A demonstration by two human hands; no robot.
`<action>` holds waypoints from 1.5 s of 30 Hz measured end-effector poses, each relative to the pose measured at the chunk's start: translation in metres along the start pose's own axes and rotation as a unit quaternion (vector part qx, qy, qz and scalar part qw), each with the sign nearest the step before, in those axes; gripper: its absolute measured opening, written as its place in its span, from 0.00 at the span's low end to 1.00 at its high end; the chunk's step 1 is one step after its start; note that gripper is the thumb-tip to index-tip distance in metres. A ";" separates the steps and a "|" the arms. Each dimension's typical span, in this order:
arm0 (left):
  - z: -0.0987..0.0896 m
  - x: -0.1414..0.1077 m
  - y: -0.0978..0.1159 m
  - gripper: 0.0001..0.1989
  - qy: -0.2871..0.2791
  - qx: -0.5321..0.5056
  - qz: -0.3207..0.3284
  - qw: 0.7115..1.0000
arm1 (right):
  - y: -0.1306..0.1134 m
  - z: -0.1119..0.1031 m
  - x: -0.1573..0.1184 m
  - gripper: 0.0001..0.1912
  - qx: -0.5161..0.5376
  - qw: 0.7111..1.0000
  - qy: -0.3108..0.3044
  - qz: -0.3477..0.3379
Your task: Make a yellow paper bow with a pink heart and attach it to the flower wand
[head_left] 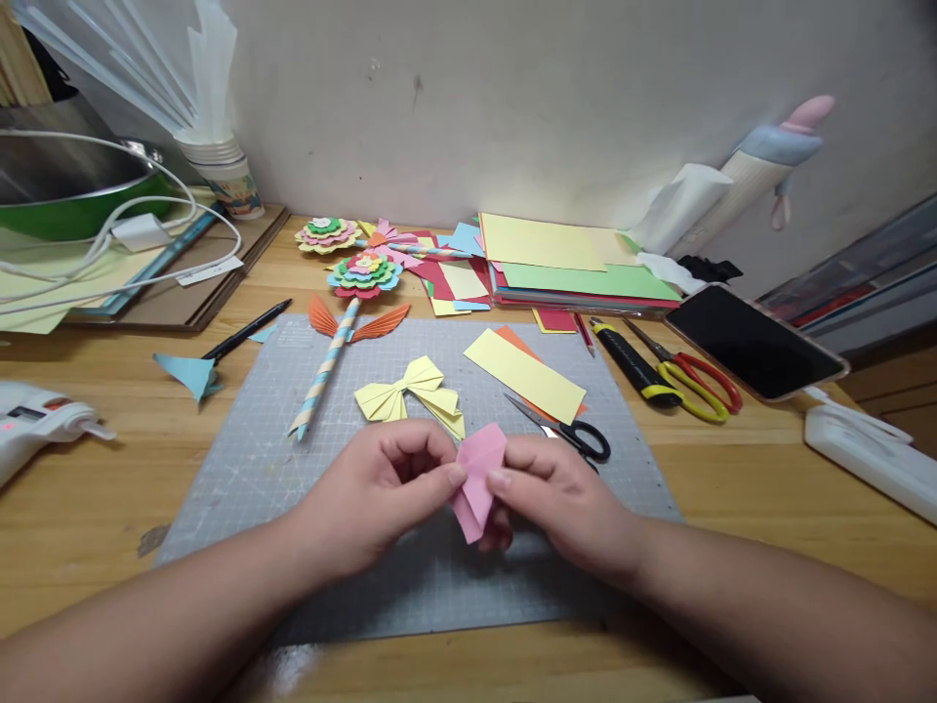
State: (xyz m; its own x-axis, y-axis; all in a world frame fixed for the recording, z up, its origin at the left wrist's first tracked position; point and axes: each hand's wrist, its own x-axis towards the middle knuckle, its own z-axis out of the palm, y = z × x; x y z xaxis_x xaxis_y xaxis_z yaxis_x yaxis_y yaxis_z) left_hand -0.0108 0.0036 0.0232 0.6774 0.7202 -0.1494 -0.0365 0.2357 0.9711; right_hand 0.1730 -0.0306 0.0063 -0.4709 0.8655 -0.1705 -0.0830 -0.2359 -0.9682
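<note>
Both hands pinch one piece of folded pink paper (479, 478) above the near middle of the grey cutting mat (249, 459): the left hand (385, 498) grips its left edge, the right hand (560, 498) its right edge, fingers curled closed. Just beyond lie a yellow paper bow (410, 392) and black-handled scissors (578, 433) on the counter (88, 508).

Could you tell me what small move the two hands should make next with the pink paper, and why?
Probably press the pleats together at the middle. The left hand and right hand both pinch the folded pink paper above the cutting mat, and it looks only partly gathered, while the finished yellow paper bow behind it is cinched at its centre.
</note>
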 end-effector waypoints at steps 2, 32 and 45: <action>-0.001 0.000 0.000 0.10 0.016 0.009 0.003 1.000 | -0.001 0.001 -0.001 0.15 -0.011 1.000 0.009 0.005; -0.010 0.000 -0.004 0.06 0.081 0.053 -0.002 0.995 | -0.006 0.001 0.004 0.12 -0.053 0.997 0.050 0.008; -0.006 -0.001 0.001 0.08 0.018 0.053 -0.021 0.998 | -0.003 -0.001 0.004 0.12 0.024 0.999 0.000 0.024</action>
State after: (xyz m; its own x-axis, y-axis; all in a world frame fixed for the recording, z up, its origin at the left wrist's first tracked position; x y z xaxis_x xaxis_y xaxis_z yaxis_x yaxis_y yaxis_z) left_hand -0.0160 0.0071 0.0231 0.6503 0.7344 -0.1945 0.0707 0.1965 0.9780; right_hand 0.1726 -0.0264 0.0081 -0.4761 0.8521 -0.2173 -0.1027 -0.2993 -0.9486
